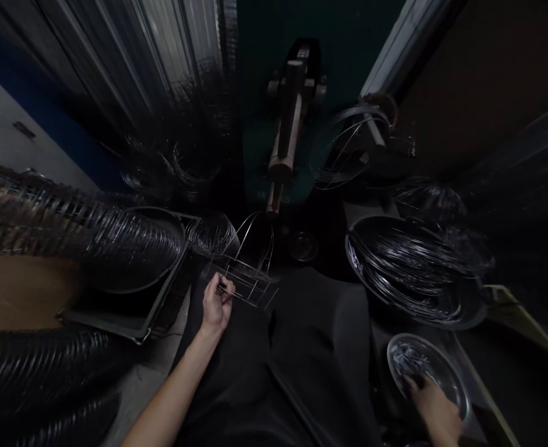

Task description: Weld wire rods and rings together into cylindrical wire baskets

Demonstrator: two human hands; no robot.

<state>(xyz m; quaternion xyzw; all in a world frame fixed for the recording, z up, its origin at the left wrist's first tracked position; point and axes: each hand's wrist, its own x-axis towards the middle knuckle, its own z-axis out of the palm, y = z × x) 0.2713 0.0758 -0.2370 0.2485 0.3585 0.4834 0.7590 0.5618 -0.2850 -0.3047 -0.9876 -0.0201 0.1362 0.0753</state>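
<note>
The person sits with dark trousers filling the middle of the view. The left hand is curled closed, fingers pinched on the near edge of a wire frame, which rests at the knees, just past the lap at twelve o'clock from the hand. The frame is a flat grid of thin rods with arched hoops rising from its far side.

The right hand is down at five o'clock in the view, fingers bent and dipping into a shallow metal bowl that holds small shiny wire pieces; whether it has hold of any I cannot tell, as the fingertips are dark and hidden.

At two o'clock from that bowl sits a big round pan heaped with coiled black wire. At nine o'clock from the left hand a dark tray carries a long stack of wire rings, and more rings lie in the near left corner. Straight ahead at twelve o'clock stands a machine arm, with loose wire hoops beside it at its three o'clock.
</note>
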